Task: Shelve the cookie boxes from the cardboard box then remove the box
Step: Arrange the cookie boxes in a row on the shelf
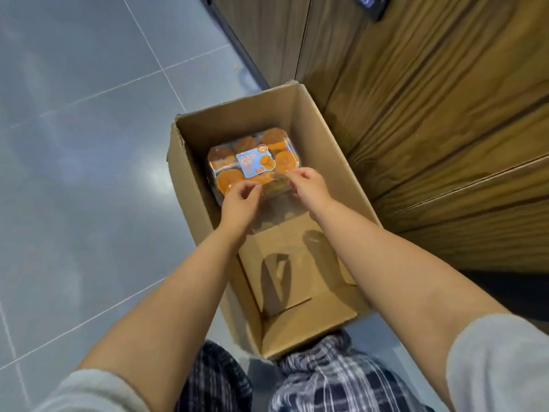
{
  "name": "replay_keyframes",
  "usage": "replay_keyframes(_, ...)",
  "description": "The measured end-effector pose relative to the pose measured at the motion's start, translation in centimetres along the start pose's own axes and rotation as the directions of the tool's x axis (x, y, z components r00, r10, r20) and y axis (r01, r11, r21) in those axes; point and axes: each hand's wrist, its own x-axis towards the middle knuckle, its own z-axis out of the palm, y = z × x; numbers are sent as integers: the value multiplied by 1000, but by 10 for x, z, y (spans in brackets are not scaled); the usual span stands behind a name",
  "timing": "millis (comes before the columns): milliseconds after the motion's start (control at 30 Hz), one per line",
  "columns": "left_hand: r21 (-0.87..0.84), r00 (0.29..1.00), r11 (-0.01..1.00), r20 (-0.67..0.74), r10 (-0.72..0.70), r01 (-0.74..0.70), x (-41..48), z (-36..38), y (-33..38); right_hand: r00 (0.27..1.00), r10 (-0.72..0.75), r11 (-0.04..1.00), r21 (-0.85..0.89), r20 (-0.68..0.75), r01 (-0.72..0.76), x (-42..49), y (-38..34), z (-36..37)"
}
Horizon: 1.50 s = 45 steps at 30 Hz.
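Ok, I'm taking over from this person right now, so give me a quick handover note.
Left hand and right hand each pinch the near edge of the clear plastic cookie box with a blue label.
It sits at the far end of the open brown cardboard box on the grey tiled floor.
Done: its near end is bare.
Left: shelve it, remove the cardboard box.

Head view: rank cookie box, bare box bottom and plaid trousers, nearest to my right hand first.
1. Cookie box: held by the right hand, far end.
2. Bare box bottom: under the forearms.
3. Plaid trousers: outside the cardboard box, nearest you.
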Motion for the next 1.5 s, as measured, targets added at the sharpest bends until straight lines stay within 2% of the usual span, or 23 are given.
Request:
replay_keyframes(67, -4, 1000, 1000, 1, -11, 11, 10, 3, -7, 999, 30, 999, 28, -25, -29, 19, 11, 6)
replay_keyframes(133, -19, 999, 999, -4, -32, 32, 17, 3, -13, 992, 118, 988, 108, -44, -113, 32, 16, 10)
replay_keyframes(233, -29, 998, 999, -38, -45, 44, 26, 2, -20, 952, 306, 918, 257, 21, -301, 46, 17, 15)
replay_keyframes(300, -44, 998, 998, -40, -54, 52, 30, 2, -22, 924, 378, 866, 332, 54, -373, 55, 17, 19)
replay_keyframes(433, -85, 998, 995, -41, -55, 51, 30, 5, -23, 916, 398, 882, 252, 56, -398, 66, 24, 24)
replay_keyframes(533, -99, 997, 993, -41, -63, 58, 29, 5, -22, 921, 384, 876, 286, 73, -388, 65, 27, 23)
replay_keyframes(600, -100, 997, 994, -48, -57, 52, 28, 6, -22, 931, 349, 868, 338, 106, -364, 60, 26, 24)
replay_keyframes(700, -104, 998, 995, -63, -5, -2, 24, 7, -19, 972, 209, 842, 486, 108, -235, 47, 18, 27)
replay_keyframes(833, -98, 985, 982, -73, 156, -163, 17, -1, 1, 998, -59, 911, 407, -20, 62, 22, 3, 18)
replay_keyframes(933, -11, 948, 954, -110, 298, -301, 17, -20, 23, 969, -244, 899, 363, -50, 245, 1, -15, 1)
replay_keyframes(1100, 132, 907, 914, -129, 400, -384, 17, -53, 55, 885, -455, 873, 242, 99, 422, -30, -56, -27)
replay_keyframes(1167, 151, 917, 909, -38, 398, -388, 16, -67, 63, 850, -485, 873, 162, 203, 460, -39, -76, -34)
replay_keyframes(1233, 147, 924, 914, 125, 361, -377, 5, -82, 76, 815, -478, 873, 78, 327, 481, -53, -98, -38)
replay_keyframes(1333, 265, 915, 903, 318, 249, -338, -23, -106, 108, 797, -386, 878, -80, 464, 471, -84, -138, -36)
replay_keyframes(1400, 337, 923, 883, 314, 222, -327, -50, -126, 133, 780, -334, 863, -161, 530, 478, -112, -169, -34)
replay_keyframes(1500, 293, 956, 915, 183, 231, -278, -99, -160, 169, 742, -257, 837, -241, 619, 491, -162, -222, -29)
